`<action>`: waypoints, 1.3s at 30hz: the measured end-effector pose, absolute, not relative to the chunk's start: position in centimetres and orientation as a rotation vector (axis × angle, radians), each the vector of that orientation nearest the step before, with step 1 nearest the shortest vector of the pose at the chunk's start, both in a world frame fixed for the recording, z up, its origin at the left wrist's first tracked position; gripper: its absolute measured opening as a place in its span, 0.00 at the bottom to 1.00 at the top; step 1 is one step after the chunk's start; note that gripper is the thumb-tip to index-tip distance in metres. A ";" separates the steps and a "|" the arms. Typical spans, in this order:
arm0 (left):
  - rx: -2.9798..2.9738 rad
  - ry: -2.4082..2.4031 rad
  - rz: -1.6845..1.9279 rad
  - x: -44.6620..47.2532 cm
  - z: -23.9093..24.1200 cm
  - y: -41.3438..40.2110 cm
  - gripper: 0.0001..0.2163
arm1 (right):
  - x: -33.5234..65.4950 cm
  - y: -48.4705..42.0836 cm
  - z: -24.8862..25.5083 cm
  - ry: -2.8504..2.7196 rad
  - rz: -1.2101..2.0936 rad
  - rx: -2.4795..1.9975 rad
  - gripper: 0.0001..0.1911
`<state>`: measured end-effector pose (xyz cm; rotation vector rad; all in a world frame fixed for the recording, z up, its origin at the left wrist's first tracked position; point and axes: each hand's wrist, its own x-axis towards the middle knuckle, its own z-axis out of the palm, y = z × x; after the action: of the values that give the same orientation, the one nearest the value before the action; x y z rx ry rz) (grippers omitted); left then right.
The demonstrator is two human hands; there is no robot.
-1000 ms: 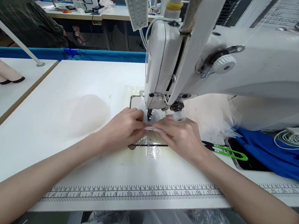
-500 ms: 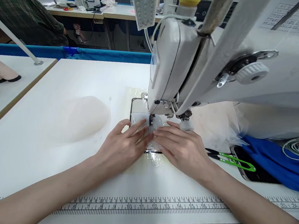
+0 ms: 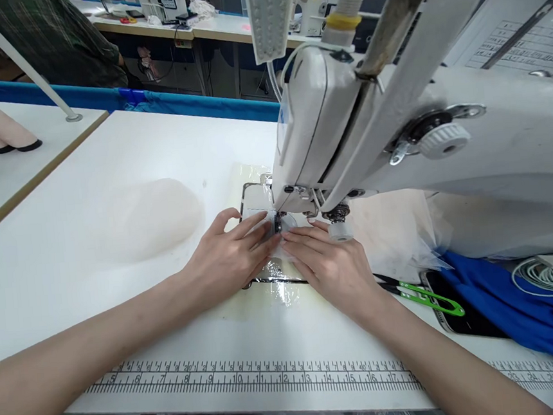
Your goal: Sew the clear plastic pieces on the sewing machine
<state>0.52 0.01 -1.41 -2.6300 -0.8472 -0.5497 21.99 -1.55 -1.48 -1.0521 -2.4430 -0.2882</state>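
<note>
My left hand (image 3: 229,253) lies palm down on the sewing machine's bed, its fingers stretched toward the presser foot (image 3: 280,221). From the other side my right hand (image 3: 334,260) reaches in, fingers extended side by side and nearly meeting the left fingertips. Both sets of fingertips rest on a small piece of sheer, whitish fabric (image 3: 283,253) just in front of the foot; much of it is hidden under them. Both thumbs are mostly out of sight. Overhead leans the white sewing machine head (image 3: 305,127). Clear tape (image 3: 284,294) covers the bed's front edge.
Green-handled thread snips (image 3: 432,297) and a phone (image 3: 464,310) lie at right beside blue cloth (image 3: 487,292). Sheer pale fabric (image 3: 394,229) is bunched under the machine arm. A pale sheer oval piece (image 3: 161,217) lies left. A printed ruler (image 3: 252,377) runs along the front edge.
The view has shifted slightly, so the machine arm sits a little further left. Both hands stay at the presser foot, with only slight movement of the fingers.
</note>
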 end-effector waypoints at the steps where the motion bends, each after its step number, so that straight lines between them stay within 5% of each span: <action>1: -2.621 -0.833 -0.563 0.5 -1.5 -0.1 0.12 | 22.0 -1.6 -1.5 -2.445 -0.300 -1.049 0.12; 39: -2.617 -0.847 -0.670 0.6 -1.7 0.9 0.12 | 22.0 -1.2 -1.8 -2.447 -0.443 -1.089 0.11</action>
<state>0.64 0.88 -1.72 -2.6172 -0.8467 -0.6704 21.95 -1.19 -1.78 -1.0886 -2.4465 -0.4432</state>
